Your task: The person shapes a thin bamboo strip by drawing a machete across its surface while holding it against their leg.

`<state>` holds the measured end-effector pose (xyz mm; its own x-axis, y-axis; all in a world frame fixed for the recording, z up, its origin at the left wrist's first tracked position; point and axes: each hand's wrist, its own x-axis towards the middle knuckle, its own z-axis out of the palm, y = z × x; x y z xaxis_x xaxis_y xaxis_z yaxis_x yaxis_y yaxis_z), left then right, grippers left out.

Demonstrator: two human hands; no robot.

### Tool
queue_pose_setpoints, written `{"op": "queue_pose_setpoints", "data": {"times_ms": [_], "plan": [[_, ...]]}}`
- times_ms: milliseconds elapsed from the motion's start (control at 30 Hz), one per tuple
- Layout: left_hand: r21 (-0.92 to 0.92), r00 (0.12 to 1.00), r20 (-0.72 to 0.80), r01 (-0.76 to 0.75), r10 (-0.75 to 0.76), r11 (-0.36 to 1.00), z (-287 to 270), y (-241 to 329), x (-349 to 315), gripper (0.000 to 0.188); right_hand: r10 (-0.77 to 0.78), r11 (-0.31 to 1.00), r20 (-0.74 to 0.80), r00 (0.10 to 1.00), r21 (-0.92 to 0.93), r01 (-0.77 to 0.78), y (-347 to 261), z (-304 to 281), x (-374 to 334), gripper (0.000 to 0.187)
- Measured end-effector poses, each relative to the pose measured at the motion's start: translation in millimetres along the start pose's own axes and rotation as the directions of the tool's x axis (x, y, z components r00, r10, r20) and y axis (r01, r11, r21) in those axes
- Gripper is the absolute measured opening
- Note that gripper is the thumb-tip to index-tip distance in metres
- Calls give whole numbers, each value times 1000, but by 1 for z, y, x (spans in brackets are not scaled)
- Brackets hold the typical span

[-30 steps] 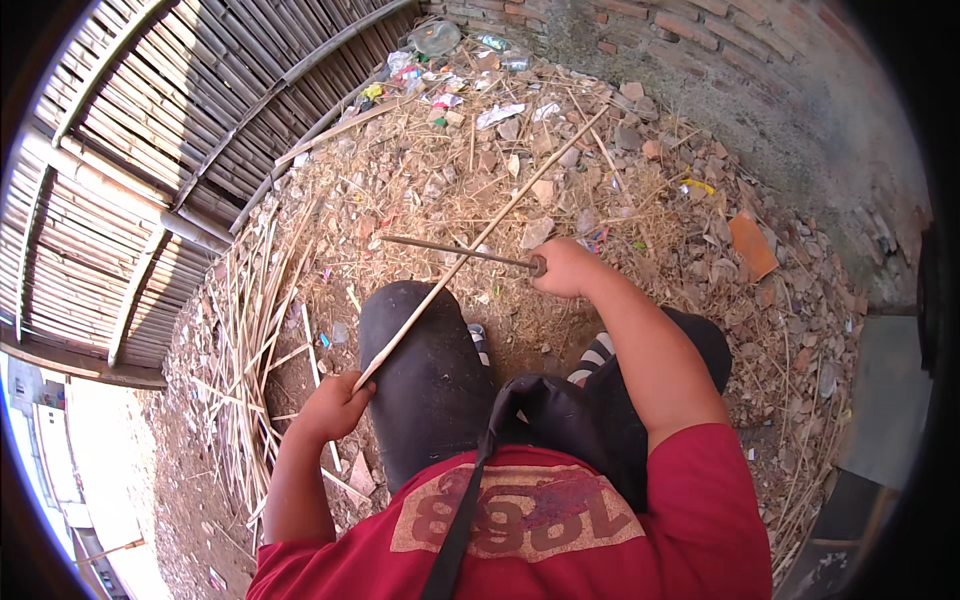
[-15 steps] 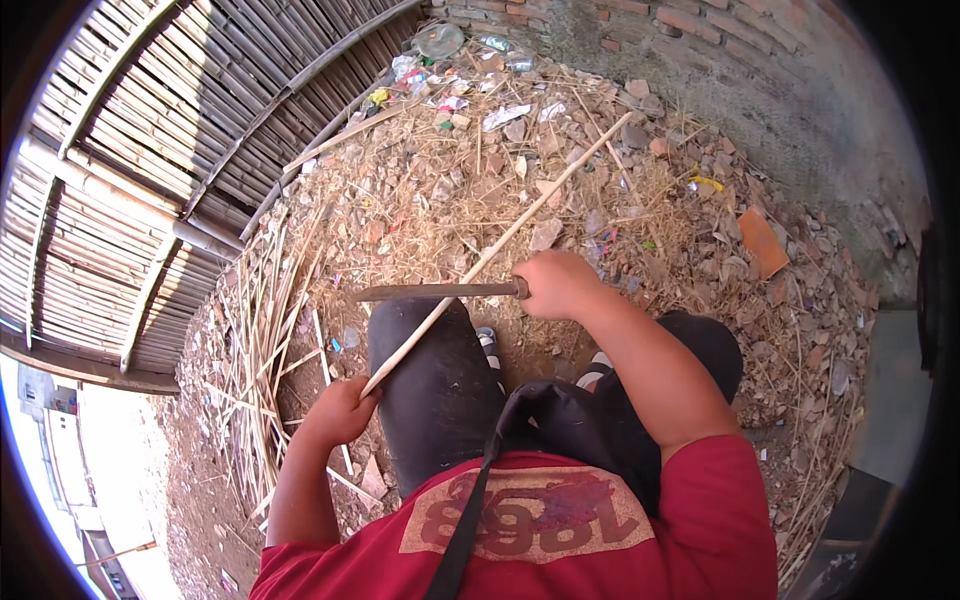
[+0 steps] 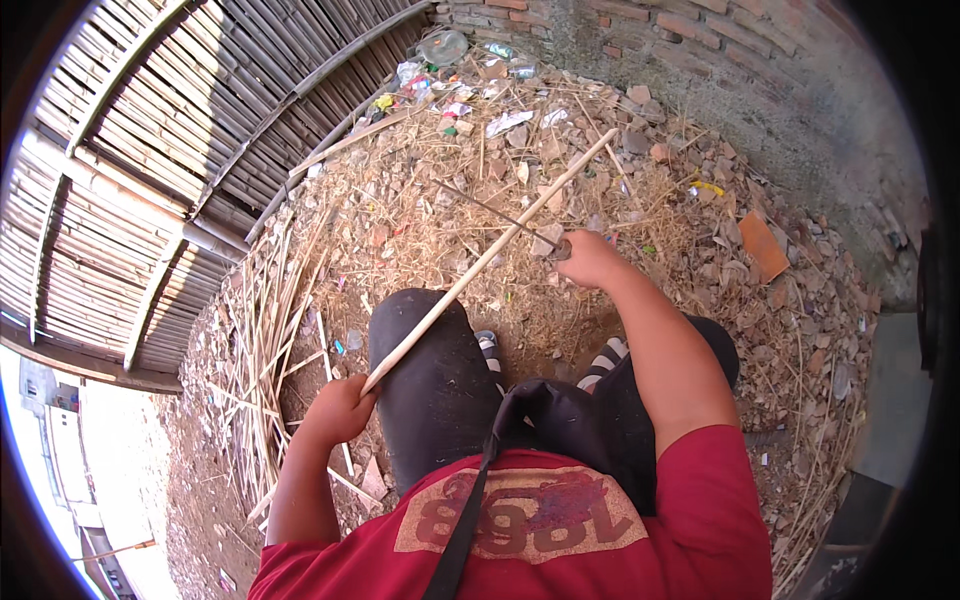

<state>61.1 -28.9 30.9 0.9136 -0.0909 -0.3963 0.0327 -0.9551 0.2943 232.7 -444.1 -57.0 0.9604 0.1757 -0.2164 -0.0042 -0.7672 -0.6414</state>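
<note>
My left hand (image 3: 339, 408) is closed round the near end of a long pale stick (image 3: 478, 265), which looks like bamboo or peeled wood. The stick slants up and to the right across my left knee, its far end over the rubble. In my right hand (image 3: 590, 260) is the handle of a knife with a long, narrow blade (image 3: 492, 211). The blade is seen nearly edge-on and crosses the stick in its farther half. Whether the edge touches the stick, I cannot tell.
A heap of thin pale strips (image 3: 268, 365) lies left of my leg. Rubble, straw and litter cover the ground ahead. A bamboo slat wall (image 3: 230, 110) rises on the left, a brick wall (image 3: 720, 70) at the far right. An orange tile piece (image 3: 763, 246) lies to the right.
My right hand has moved the knife away from my knee, farther along the stick, and turned its blade edge-on. The stick's far end has dipped slightly; my left hand stays in place.
</note>
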Motion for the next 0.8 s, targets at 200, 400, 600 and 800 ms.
{"op": "queue_pose_setpoints", "data": {"times_ms": [200,400,600,800], "plan": [[-3,1000,23,9,-9,1000,2,-3,-3,29,-113,976,121,986,-175,133,-45,2,-23,28],[23,999,15,30,-31,999,2,0,-1,27,-91,977,43,995,-188,98,-25,-2,-13,26],[46,999,-30,-40,42,998,9,-14,-5,31,-98,971,41,994,-213,105,-14,7,-15,21],[28,998,-53,-17,19,999,12,-18,-6,29,-132,980,-26,991,-152,127,-30,-6,-24,23]]}}
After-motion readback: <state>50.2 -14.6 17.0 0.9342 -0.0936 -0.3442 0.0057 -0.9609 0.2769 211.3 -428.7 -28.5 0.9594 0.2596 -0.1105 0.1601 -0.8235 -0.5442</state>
